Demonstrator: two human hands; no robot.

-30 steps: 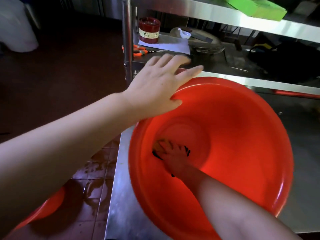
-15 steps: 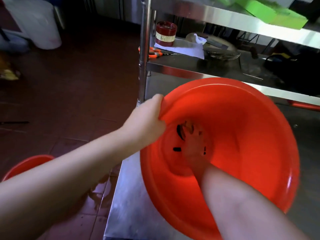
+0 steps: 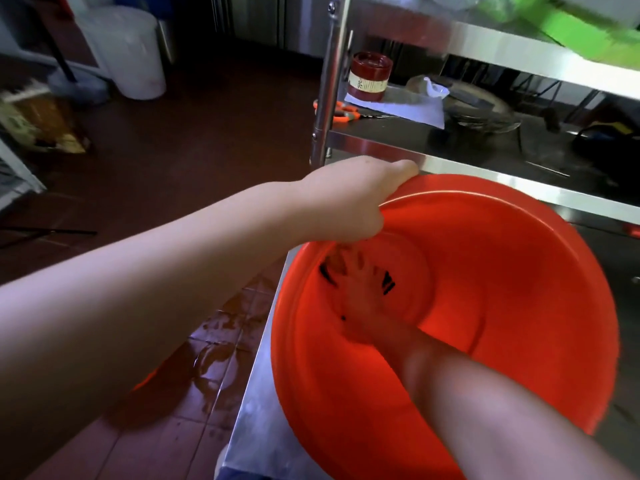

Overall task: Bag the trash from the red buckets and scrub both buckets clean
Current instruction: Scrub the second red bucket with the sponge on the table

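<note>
Left hand (image 3: 349,199) shifted further along bucket (image 3: 519,289) rim, right hand (image 3: 360,299) still inside

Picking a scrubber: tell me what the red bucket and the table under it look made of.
Red bucket: looks like glossy moulded plastic; light glows through its wall. Table: apparently brushed stainless steel, grey with dull reflections.

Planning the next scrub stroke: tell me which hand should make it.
Right. The right hand is deep inside the red bucket, fingers spread over a dark pad near the bottom. The left hand grips the rim and is better kept steadying it.
</note>
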